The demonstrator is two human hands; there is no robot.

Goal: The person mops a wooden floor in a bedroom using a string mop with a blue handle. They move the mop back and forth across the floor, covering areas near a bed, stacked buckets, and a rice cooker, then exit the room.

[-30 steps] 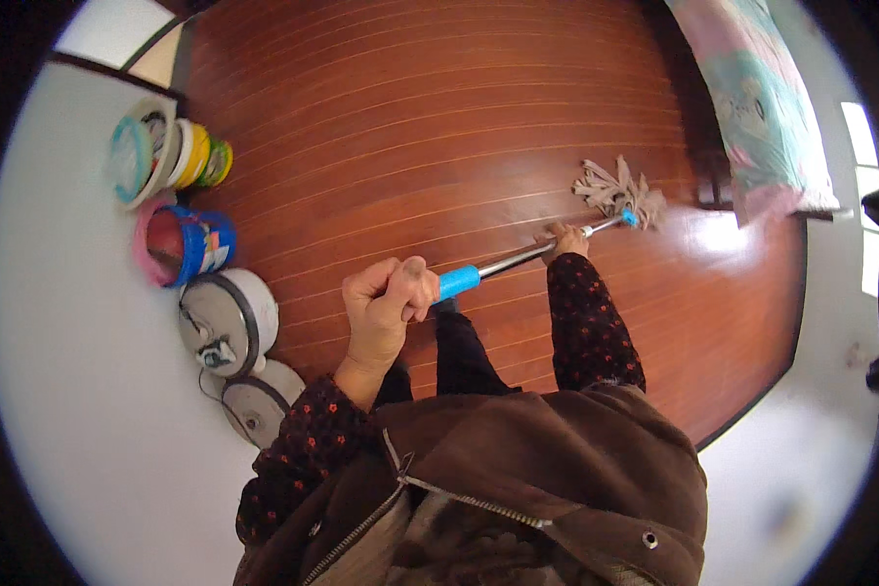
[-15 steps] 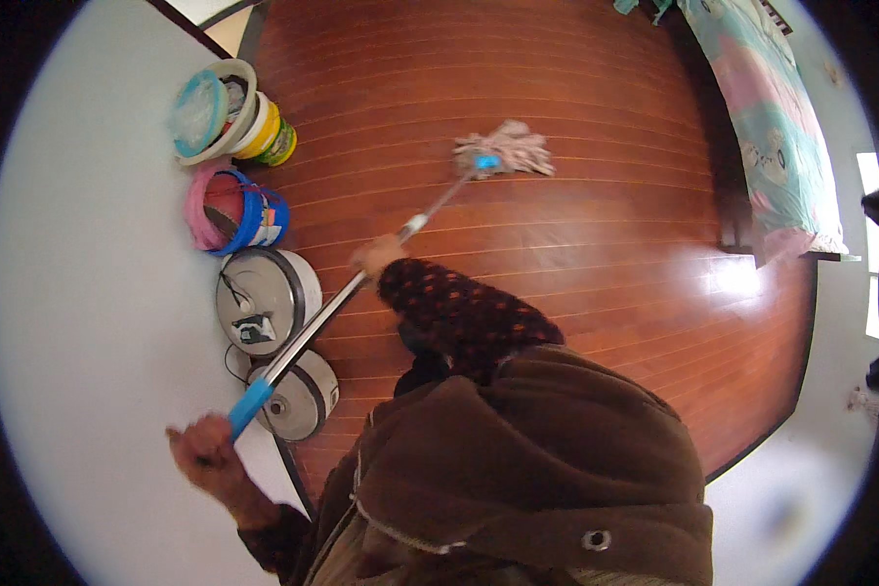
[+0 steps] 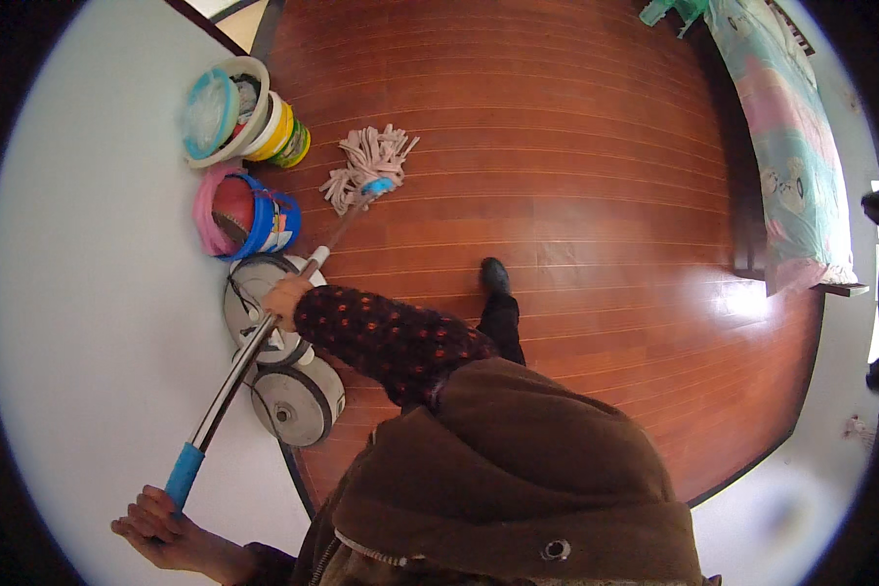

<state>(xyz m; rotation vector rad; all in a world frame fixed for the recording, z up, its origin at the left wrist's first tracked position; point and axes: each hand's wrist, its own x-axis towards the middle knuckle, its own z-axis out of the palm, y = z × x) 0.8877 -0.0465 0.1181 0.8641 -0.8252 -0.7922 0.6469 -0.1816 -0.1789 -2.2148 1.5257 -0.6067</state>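
A long mop runs diagonally from the lower left to its pale pink cloth-strip head [image 3: 369, 161], which lies splayed on the wooden floor. Its head joins a thin pole through a blue connector [image 3: 377, 186]. My left hand [image 3: 156, 527] is closed around the top end of the blue grip [image 3: 185, 474]. Farther down, my right hand [image 3: 288, 301] wraps round the metal pole [image 3: 231, 383], just above a white collar [image 3: 316, 256]. The right forearm, in a dark red-spotted sleeve, reaches across to the left.
Along the left wall stand a blue bucket [image 3: 281, 227] with a pink bag, stacked tubs and basins [image 3: 262, 132], and two round grey-white containers [image 3: 298, 405]. A bed with a pastel cover [image 3: 786, 146] is at the far right. My dark shoe [image 3: 495, 276] is on the floor.
The mop head has swept left across the floor, toward the buckets. Both hands have shifted left with the pole, the left one also lower. My shoe has come into view.
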